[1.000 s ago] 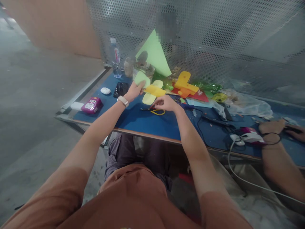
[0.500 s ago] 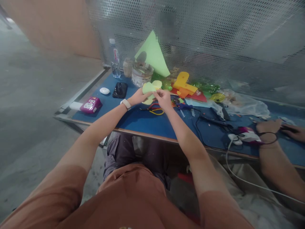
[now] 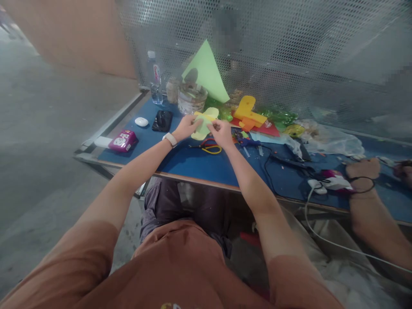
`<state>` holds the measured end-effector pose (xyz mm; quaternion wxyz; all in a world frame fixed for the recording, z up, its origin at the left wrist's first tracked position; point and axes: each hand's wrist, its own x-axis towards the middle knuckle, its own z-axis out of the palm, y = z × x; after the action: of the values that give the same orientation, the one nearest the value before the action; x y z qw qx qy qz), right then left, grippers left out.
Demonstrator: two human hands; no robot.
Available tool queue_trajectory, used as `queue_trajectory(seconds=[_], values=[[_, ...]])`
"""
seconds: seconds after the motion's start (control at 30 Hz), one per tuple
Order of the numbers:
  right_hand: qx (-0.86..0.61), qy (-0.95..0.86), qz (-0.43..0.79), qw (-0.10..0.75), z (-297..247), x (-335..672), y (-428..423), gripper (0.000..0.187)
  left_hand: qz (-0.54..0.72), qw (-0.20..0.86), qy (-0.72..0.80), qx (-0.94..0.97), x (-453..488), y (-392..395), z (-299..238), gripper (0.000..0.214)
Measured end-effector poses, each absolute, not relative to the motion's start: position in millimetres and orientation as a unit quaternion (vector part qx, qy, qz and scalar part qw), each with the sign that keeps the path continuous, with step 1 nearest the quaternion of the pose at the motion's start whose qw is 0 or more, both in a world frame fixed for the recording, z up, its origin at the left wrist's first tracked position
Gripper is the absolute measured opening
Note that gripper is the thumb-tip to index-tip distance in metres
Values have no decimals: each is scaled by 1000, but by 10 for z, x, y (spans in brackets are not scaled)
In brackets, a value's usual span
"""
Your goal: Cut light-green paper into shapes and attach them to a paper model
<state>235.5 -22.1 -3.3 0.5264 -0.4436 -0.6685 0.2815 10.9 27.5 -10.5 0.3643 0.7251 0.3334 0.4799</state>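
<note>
- Left hand (image 3: 186,127) and right hand (image 3: 222,131) both pinch the pale green cut-out (image 3: 202,124), fingers closed on opposite edges.
- It is held up just beyond the yellow-handled pliers (image 3: 210,148). It looks like a light, floppy sheet that creases easily, so it is best gripped near its edges.

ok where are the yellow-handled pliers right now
In the head view the yellow-handled pliers lie flat on the blue table, just below the right hand, which with the left hand holds a pale green cutout above them.
</note>
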Motion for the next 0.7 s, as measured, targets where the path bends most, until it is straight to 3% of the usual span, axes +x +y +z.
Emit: queue_trajectory(seconds=[0.4, 0.57, 0.7], values=[[-426, -621, 329, 570, -125, 2339, -120, 79, 518, 343, 321, 715, 93, 331, -127, 37], [-441, -644, 303, 546, -60, 2304, -180, 81, 481, 312, 319, 755, 86, 327, -137, 40], [-464, -663, 277, 518, -33, 2290, -217, 80, 470, 302, 333, 760, 110, 264, -119, 27]])
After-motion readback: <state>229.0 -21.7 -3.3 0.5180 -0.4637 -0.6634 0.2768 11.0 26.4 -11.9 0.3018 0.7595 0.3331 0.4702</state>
